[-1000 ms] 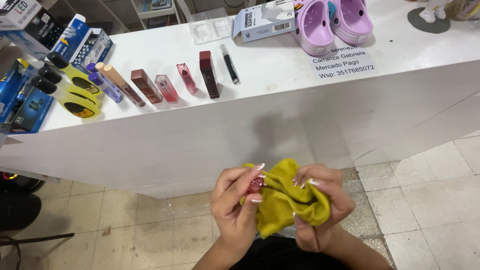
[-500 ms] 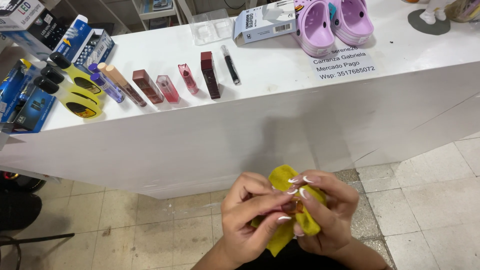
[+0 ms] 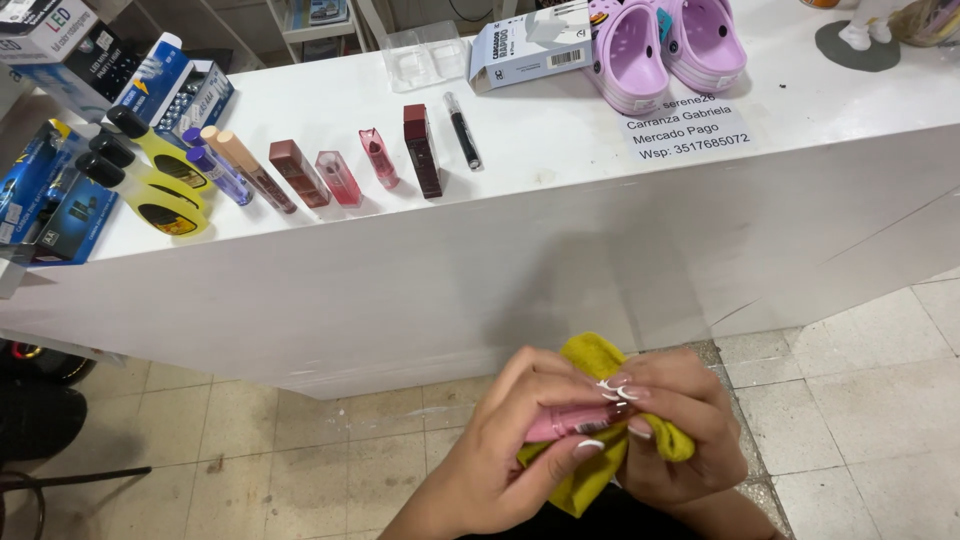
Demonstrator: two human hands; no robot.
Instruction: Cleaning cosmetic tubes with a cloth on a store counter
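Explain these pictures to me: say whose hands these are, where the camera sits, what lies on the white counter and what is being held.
No machine here: a person works with two bare hands. The single view comes from a camera worn on the person's head, looking down, so the arms enter from the bottom edge.

The left hand and right hand meet over the tiled floor, in front of the white counter. Together they hold a pink tube wrapped partly in a yellow cloth. The fingers of both hands curl around them.

On the counter lies a row of cosmetics: small tubes and sticks in pink, brown and dark red, plus a thin black pen. To the left are yellow items with black caps and blue packages. Farther back sit a pair of lilac clogs, a grey box and a paper note.
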